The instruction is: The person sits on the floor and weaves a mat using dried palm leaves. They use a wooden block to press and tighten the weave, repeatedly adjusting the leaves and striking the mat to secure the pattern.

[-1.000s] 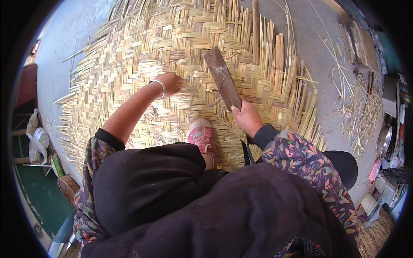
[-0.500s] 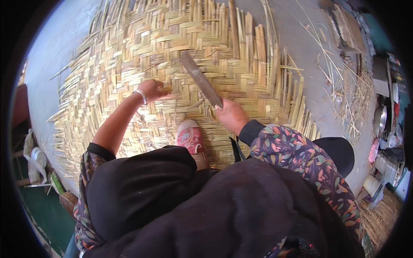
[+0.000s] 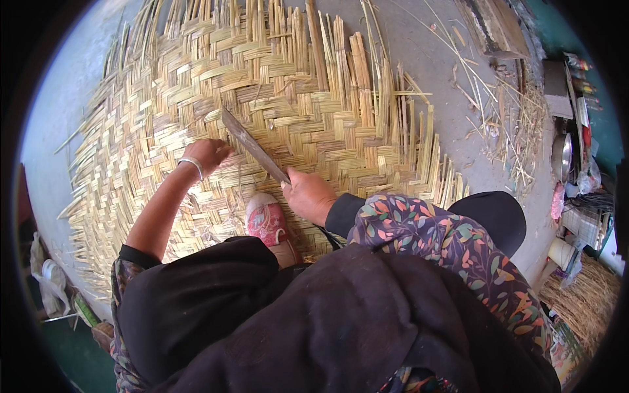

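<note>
A large mat [image 3: 275, 105] of woven yellow-tan split stalks spreads over the floor, its strip ends loose and uneven along the far and right edges. My right hand [image 3: 309, 195] is closed round one end of a long, flat, brown blade-like tool [image 3: 252, 145]. The tool slants up and left over the mat; whether its far end touches the weave I cannot tell. Left of it, close to the mat, my left hand [image 3: 211, 156] has its fingers curled together, and anything between them is hidden. A pale bracelet [image 3: 194, 165] circles that wrist.
My foot in a pink patterned shoe [image 3: 265, 221] stands on the mat just below the tool. Loose straw [image 3: 514, 137] litters the floor at the right, near a wooden block [image 3: 495, 29]. Household items and a metal pan [image 3: 562, 157] line the right side; plastic bags [image 3: 51, 281] lie at the left.
My left hand has drawn back a little to the left and its fingers have curled in. The tool has swung left and lower with my right hand. The whole view has shifted slightly.
</note>
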A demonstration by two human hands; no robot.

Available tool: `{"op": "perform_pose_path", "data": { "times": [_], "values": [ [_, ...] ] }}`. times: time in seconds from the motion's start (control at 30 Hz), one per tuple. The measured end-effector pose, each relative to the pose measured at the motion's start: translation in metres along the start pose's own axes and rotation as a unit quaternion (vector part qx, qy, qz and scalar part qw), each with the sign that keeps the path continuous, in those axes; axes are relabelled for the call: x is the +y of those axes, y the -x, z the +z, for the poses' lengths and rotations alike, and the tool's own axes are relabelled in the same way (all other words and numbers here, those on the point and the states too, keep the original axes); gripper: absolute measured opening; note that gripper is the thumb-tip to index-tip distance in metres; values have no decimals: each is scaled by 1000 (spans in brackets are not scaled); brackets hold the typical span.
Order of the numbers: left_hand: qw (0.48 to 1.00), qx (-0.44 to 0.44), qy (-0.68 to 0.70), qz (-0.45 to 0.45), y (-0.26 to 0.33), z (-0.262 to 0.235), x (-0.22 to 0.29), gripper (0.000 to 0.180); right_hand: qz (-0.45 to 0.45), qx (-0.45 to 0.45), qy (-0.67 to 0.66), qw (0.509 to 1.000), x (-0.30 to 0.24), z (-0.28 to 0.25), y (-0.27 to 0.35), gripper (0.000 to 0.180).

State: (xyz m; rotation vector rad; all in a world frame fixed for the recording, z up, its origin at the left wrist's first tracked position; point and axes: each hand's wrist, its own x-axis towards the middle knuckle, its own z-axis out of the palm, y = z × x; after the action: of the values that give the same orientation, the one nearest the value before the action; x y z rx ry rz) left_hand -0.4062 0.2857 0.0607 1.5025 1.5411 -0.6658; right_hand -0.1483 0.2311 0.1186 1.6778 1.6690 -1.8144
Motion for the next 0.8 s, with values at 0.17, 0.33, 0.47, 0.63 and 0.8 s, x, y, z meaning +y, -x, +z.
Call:
{"op": "perform_pose_path", "data": {
  "times": [0.17, 0.33, 0.47, 0.63, 0.8],
  "values": [
    [999, 30, 29, 30, -1, 10, -13, 41, -12, -17, -12, 1000, -1, 1, -5, 25],
    [995, 33, 48, 77, -2, 12, -25, 37, -53, -24, -6, 998, -5, 16, -15, 26],
    [993, 12, 91, 72, -2, 9, -32, 32, -54, -30, 0, 998, -8, 21, -19, 27],
    [979, 16, 185, 79, 0, 11, -35, 28, -50, -39, -7, 998, -13, 19, -20, 26],
    [960, 22, 249, 124, -1, 10, -39, 23, -56, -50, -37, 996, -19, 19, -25, 26]
  ]
}}
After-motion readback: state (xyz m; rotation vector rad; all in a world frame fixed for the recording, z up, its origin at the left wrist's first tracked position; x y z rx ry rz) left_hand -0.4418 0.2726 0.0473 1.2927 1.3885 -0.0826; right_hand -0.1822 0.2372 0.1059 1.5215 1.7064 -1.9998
